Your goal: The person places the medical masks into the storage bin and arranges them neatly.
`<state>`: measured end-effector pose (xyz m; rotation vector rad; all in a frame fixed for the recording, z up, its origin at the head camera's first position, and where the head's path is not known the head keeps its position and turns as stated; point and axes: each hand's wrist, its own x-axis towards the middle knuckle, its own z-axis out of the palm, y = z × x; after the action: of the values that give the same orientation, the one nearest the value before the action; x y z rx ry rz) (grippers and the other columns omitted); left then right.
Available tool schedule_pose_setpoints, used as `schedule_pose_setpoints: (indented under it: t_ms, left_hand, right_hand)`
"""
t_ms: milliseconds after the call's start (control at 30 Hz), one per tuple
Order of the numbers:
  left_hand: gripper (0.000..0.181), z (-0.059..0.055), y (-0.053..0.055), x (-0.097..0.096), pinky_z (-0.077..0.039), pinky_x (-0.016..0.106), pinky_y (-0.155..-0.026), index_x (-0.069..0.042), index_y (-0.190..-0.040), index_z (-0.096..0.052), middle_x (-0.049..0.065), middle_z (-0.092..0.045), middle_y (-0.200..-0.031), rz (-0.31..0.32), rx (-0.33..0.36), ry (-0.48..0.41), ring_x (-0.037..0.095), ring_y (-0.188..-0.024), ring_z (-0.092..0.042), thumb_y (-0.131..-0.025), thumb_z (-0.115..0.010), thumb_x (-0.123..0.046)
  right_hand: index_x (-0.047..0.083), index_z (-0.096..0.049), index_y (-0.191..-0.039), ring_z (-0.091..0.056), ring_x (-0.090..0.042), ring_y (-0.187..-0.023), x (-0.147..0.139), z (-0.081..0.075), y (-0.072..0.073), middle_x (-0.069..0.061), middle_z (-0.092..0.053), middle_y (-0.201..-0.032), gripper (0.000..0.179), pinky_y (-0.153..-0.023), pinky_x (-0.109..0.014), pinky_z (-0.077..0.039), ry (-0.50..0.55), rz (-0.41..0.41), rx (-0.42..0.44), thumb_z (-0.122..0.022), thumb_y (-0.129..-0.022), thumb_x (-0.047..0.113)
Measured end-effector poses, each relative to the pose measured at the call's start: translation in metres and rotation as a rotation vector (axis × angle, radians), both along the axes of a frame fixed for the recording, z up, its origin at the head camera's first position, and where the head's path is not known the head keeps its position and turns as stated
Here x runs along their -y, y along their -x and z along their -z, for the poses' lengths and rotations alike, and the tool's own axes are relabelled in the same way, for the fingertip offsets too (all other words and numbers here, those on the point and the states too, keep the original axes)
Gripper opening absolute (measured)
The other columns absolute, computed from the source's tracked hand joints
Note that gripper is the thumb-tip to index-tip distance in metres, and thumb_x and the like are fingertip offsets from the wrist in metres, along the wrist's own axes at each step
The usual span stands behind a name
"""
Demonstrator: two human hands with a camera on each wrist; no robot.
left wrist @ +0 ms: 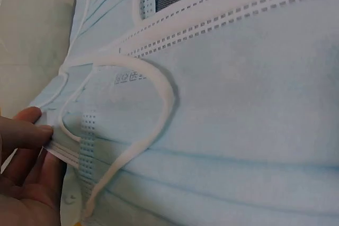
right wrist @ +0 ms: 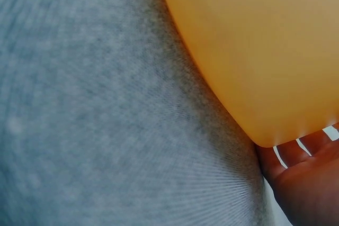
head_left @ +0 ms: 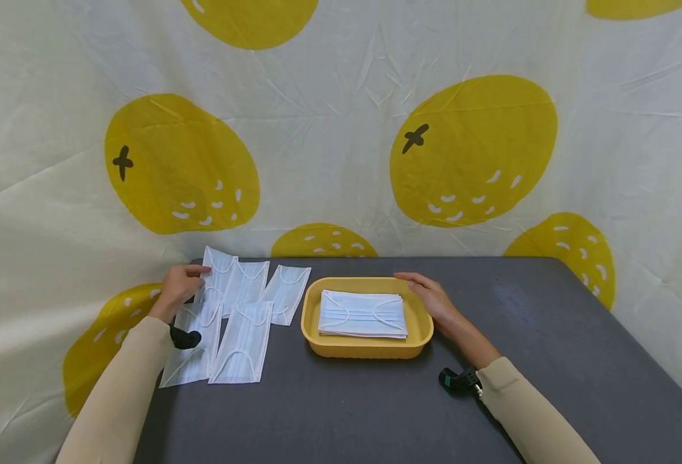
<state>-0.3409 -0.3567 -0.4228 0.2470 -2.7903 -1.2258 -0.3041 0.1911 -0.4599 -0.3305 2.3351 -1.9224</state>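
Blue-white masks (head_left: pixel 241 351) spread at left, stack (head_left: pixel 363 316) set in yellow tray (head_left: pixel 367 350)

At least five loose masks are laid on the dark grey surface (head_left: pixel 341 412), grouped to the left of the tray. They are set with their long sides running roughly away from the person, and some are overlapped by their neighbours. White ear loops are seen curving across their ends.

A mask edge (left wrist: pixel 63 154) is pinched between the thumb and fingers of the left hand (head_left: pixel 183 288), so the grip there is closed on it. The left hand is placed at the outer, left side of the group, near its far end. Which of the overlapped masks is pinched cannot be told for certain.

Inside the tray, the stack is laid flat and crosswise, with its edges slightly offset and two loops crossed over the top mask. The right end of the tray, toward its far corner, is touched by the right hand (head_left: pixel 434 301). Fingers are laid along the outer wall, but their tips are partly hidden, and whether that grip is closed on the rim cannot be told.

Beige sleeves (head_left: pixel 119 390) are worn on both arms, and black bands (head_left: pixel 459 380) at the wrists. Behind the surface, a pale backdrop (head_left: pixel 329 161) is hung, printed with large yellow fruit shapes.
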Motion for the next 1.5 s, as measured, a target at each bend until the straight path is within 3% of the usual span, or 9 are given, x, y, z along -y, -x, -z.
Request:
schedule_pose_setpoints:
  t_ms: [167,300,433,633,733,933,1167,1367,1500]
  left_hand:
    - [0.04,-0.003,0.0,-0.003,-0.045,0.031,-0.081,-0.006,-0.132,-0.058,0.023,-0.047,-0.138,0.0,-0.02,-0.057,0.034,-0.113,-0.039,-0.092,-0.058,-0.007]
    - [0.043,-0.002,0.0,-0.005,-0.048,0.022,-0.068,-0.006,-0.132,-0.058,0.022,-0.046,-0.141,-0.01,-0.093,-0.111,0.034,-0.117,-0.038,-0.089,-0.055,0.001]
    - [0.044,-0.001,0.001,-0.007,-0.043,0.018,-0.055,-0.005,-0.129,-0.061,0.022,-0.05,-0.14,-0.039,-0.177,-0.12,0.036,-0.119,-0.041,-0.088,-0.051,0.005]
    - [0.041,-0.006,0.002,-0.012,-0.046,0.015,-0.065,-0.011,-0.127,-0.064,0.013,-0.055,-0.139,-0.14,-0.28,-0.167,0.029,-0.12,-0.048,-0.091,-0.05,0.003]
    - [0.04,-0.012,0.002,-0.016,-0.045,0.014,-0.061,-0.013,-0.125,-0.065,0.009,-0.056,-0.138,-0.194,-0.34,-0.215,0.025,-0.116,-0.049,-0.091,-0.05,0.002]
    - [0.039,-0.026,0.003,-0.025,-0.046,0.01,-0.065,-0.017,-0.121,-0.068,0.006,-0.061,-0.132,-0.249,-0.437,-0.233,0.021,-0.117,-0.054,-0.09,-0.053,0.0]
    - [0.039,-0.043,-0.001,-0.036,-0.051,0.013,-0.075,-0.02,-0.125,-0.066,0.003,-0.06,-0.133,-0.209,-0.418,-0.209,0.021,-0.111,-0.057,-0.091,-0.055,-0.004]
    - [0.038,-0.056,-0.006,-0.048,-0.052,0.023,-0.091,-0.017,-0.127,-0.065,0.004,-0.057,-0.136,-0.11,-0.402,-0.227,0.022,-0.114,-0.059,-0.092,-0.059,-0.006]
    - [0.037,-0.063,-0.009,-0.061,-0.052,0.02,-0.089,-0.015,-0.127,-0.064,0.006,-0.056,-0.137,-0.048,-0.419,-0.25,0.025,-0.115,-0.06,-0.091,-0.06,-0.005]
  right_hand:
    - [0.014,-0.053,-0.137,-0.048,-0.03,-0.13,-0.001,0.0,0.0,-0.008,-0.044,-0.147,0.037,-0.104,-0.045,-0.045,0.001,-0.01,-0.005,-0.036,-0.105,0.02]
    - [0.013,-0.052,-0.138,-0.048,-0.031,-0.129,-0.001,0.0,-0.001,-0.01,-0.043,-0.148,0.038,-0.103,-0.045,-0.045,-0.006,-0.009,-0.01,-0.035,-0.105,0.02]
    - [0.013,-0.053,-0.138,-0.047,-0.03,-0.13,-0.001,0.0,-0.001,-0.009,-0.043,-0.148,0.037,-0.105,-0.046,-0.044,0.002,-0.008,-0.002,-0.035,-0.105,0.019]
    - [0.013,-0.053,-0.137,-0.047,-0.03,-0.13,0.0,-0.001,-0.001,-0.008,-0.044,-0.148,0.037,-0.104,-0.045,-0.044,0.006,-0.008,-0.005,-0.036,-0.105,0.02]
    - [0.014,-0.053,-0.137,-0.048,-0.028,-0.129,0.0,-0.001,-0.001,-0.007,-0.043,-0.148,0.037,-0.103,-0.043,-0.046,0.0,-0.003,0.002,-0.036,-0.105,0.02]
    - [0.013,-0.053,-0.138,-0.049,-0.03,-0.128,-0.001,0.001,0.001,-0.009,-0.042,-0.149,0.038,-0.104,-0.044,-0.045,0.007,-0.01,-0.005,-0.035,-0.105,0.02]
    - [0.013,-0.053,-0.138,-0.047,-0.03,-0.13,-0.001,0.002,0.0,-0.009,-0.043,-0.148,0.038,-0.106,-0.046,-0.042,0.006,-0.012,-0.011,-0.035,-0.105,0.019]
    - [0.013,-0.053,-0.137,-0.046,-0.031,-0.131,-0.001,0.002,-0.001,-0.008,-0.043,-0.148,0.037,-0.106,-0.049,-0.041,0.013,-0.013,-0.018,-0.036,-0.105,0.021]
    - [0.012,-0.052,-0.138,-0.046,-0.032,-0.132,-0.002,0.003,-0.001,-0.009,-0.042,-0.149,0.038,-0.107,-0.049,-0.041,0.011,-0.017,-0.022,-0.035,-0.105,0.021]
